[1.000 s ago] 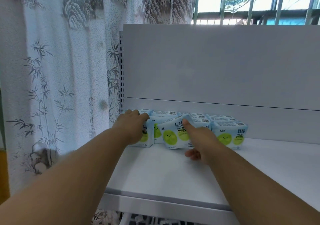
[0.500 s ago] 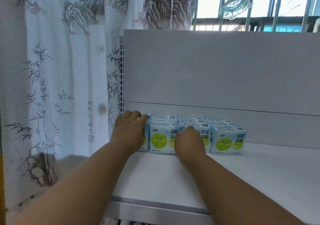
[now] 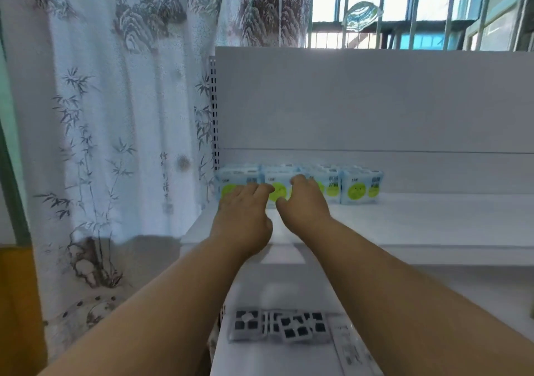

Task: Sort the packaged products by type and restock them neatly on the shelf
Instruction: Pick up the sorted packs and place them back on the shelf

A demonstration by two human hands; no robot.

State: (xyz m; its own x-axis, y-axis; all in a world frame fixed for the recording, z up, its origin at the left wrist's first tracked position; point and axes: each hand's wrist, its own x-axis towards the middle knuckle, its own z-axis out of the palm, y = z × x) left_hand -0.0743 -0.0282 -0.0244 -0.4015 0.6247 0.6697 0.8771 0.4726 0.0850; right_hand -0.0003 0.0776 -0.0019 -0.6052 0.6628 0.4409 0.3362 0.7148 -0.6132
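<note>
A row of light-blue packs with green round faces stands upright along the back left of the white shelf, with more of the same packs behind it. My left hand hovers in front of the leftmost packs with its fingers loosely bent and holds nothing. My right hand is beside it in front of the middle packs, also holding nothing. Both hands hide parts of the pack fronts. Whether the fingertips touch the packs I cannot tell.
A white back panel rises behind the shelf. On the lower shelf lie clear packs with black squares. A printed curtain hangs at the left, and a barred window is above.
The tilted pack now stands straight in the row. Both hands have drawn back from the packs toward the shelf front, and my view has tipped down to show the lower shelf.
</note>
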